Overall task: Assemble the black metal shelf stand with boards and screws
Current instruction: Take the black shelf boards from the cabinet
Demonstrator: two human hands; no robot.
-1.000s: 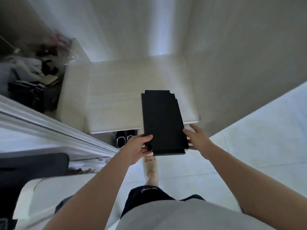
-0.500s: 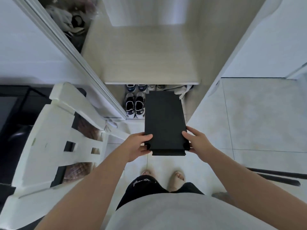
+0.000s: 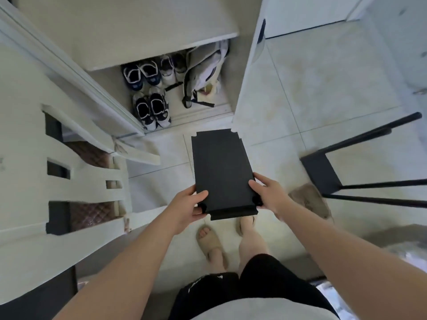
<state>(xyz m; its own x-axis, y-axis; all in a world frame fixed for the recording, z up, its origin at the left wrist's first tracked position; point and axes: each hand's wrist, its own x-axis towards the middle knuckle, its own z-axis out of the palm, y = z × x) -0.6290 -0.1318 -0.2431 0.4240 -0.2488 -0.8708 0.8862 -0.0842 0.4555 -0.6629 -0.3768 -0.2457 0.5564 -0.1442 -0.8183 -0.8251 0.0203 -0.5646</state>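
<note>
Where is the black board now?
Centre of the head view: the black board is gripped at its near corners by the left hand and right hand, left of the black metal frame.

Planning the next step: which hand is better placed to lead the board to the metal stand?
Right hand: it grips the black board on the side nearest the black metal stand; the left hand holds the far side.

Black notched board, held level

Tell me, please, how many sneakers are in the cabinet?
6 sneakers: a dark pair in front, a dark pair behind it, a pale pair beside the bag. Others may hide under the shelf.
</note>
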